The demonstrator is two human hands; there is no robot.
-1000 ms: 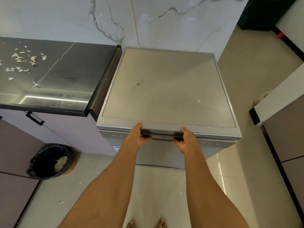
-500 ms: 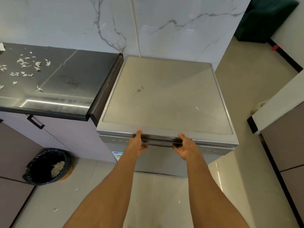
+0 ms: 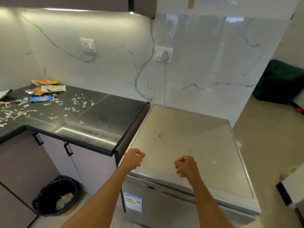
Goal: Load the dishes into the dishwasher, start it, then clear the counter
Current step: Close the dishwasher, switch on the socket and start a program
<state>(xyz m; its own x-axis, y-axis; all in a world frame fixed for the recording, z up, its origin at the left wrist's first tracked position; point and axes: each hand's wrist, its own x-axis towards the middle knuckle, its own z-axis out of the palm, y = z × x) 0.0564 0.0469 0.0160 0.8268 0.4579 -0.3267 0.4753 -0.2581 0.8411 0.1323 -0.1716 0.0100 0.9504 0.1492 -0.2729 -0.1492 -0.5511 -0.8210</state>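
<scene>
Dishwasher (image 3: 189,153) stands against the marble wall, just beside the right end of the dark counter (image 3: 102,116), door closed; its flat steel top is bare apart from a few small marks. An energy label (image 3: 133,202) sits on the upper left of the door front.

Left hand (image 3: 133,159): fingers curled into a loose fist, holding nothing, raised over the near left corner of the dishwasher top. Whether it touches the surface cannot be told.

Right hand (image 3: 186,167): also curled into a loose fist, empty, above the front edge of the top, well apart from the left hand. Both forearms reach in from the bottom of the view.

Counter: pale shredded scraps (image 3: 19,111) are scattered over its left half; several crumpled snack wrappers (image 3: 46,91) lie toward the back left, near the wall. The right half of the counter is clean.

Floor, left of the dishwasher: a bin with a black liner (image 3: 56,196), with pale scraps inside. Cabinet doors with black handles (image 3: 68,148) sit under the counter.

Wall: a plug in a socket (image 3: 163,54) above the dishwasher, its white cord running down behind the machine. A second socket (image 3: 88,45) is further left.
</scene>
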